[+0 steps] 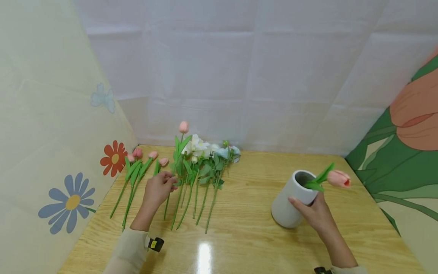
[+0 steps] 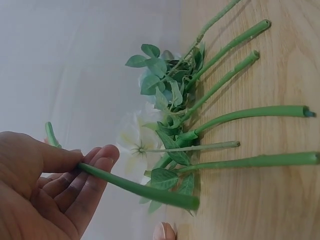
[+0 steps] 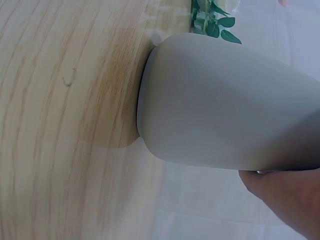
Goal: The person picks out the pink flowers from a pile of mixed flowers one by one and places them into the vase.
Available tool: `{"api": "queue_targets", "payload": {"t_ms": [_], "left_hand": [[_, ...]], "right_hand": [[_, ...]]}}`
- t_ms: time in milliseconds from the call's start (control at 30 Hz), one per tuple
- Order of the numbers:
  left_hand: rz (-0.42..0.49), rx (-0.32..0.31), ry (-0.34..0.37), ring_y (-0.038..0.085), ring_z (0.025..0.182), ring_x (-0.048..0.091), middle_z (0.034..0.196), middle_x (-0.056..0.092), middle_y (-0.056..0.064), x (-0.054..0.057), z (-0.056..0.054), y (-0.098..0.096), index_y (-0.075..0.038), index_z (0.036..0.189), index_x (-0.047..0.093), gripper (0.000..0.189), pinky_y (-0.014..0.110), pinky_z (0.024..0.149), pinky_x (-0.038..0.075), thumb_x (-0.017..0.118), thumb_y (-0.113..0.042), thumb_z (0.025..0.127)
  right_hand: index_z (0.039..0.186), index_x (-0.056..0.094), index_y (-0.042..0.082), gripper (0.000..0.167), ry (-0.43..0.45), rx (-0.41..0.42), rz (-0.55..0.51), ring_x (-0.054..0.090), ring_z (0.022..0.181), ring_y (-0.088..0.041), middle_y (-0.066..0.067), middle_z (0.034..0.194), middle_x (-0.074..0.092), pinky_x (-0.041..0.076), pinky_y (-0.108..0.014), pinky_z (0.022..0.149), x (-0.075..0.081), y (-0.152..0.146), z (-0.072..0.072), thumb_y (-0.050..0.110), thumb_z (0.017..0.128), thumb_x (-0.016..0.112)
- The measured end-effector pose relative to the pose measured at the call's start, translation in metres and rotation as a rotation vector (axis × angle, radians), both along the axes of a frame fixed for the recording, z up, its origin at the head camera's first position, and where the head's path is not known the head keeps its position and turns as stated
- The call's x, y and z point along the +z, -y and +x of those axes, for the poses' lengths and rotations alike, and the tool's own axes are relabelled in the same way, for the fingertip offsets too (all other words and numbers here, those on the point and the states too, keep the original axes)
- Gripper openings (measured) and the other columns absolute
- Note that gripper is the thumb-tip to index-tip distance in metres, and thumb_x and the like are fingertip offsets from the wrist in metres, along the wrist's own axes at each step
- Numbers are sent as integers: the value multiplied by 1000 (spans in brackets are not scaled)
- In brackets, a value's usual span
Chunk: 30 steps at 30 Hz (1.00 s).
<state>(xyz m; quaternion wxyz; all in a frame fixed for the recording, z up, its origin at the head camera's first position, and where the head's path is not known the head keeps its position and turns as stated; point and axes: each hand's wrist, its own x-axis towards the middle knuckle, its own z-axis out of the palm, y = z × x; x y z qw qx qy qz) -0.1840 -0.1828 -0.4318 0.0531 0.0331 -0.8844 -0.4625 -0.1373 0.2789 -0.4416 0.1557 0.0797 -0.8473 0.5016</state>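
My left hand [image 1: 159, 188] pinches the green stem of a pink tulip [image 1: 183, 127] between thumb and fingers. The tulip's bloom stands above the hand, and in the left wrist view the stem's cut end [image 2: 187, 201] points away from the fingers. On the right, my right hand [image 1: 316, 213] grips a white vase [image 1: 285, 207] near its rim, the thumb lying across the front. The vase leans a little to the right over the table, its base low against the wood. One pink tulip [image 1: 338, 178] pokes out of its mouth, leaning right; its stem is hidden inside.
Several pink tulips [image 1: 131, 177] lie at the table's left. Beside them are white flowers [image 1: 197, 144] and a pale blue flower [image 1: 222, 152], with leafy stems toward the front. The wooden table [image 1: 246, 236] meets a white cloth backdrop [image 1: 212, 68]; printed floral sheets flank it.
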Motion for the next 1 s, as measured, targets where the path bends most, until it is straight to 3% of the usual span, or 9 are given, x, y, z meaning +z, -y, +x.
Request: {"api": "queue_targets", "payload": {"t_ms": [233,567,833,1000], "left_hand": [[23,-8,9,28,88,76,112,74,21,2,-1,-5,5,132,60,37,36,72,62,58,-19,104],[10,-32,-4,22,84,76,112,74,18,6,-2,-17,1,127,64,34,35,70,61,62,-23,103],[58,-50,-39,29,85,76,106,75,18,7,-4,-30,4,125,65,31,34,67,61,62,-18,102],[86,-71,-33,26,85,76,107,75,16,8,-5,-39,3,127,64,34,35,71,62,63,-19,102]], "right_hand": [[130,49,-3,50,-14,-2,8,60,94,3,18,102,62,50,-13,77,0,1,1,2,88,76],[129,49,-4,48,-25,-4,0,60,93,3,19,102,62,50,-12,77,-1,2,1,0,88,75],[130,49,-4,49,-22,3,0,60,94,3,19,103,62,50,-12,78,0,1,0,1,89,75],[128,49,-4,47,-15,-1,4,60,94,3,19,102,62,50,-12,77,0,1,0,2,89,75]]}}
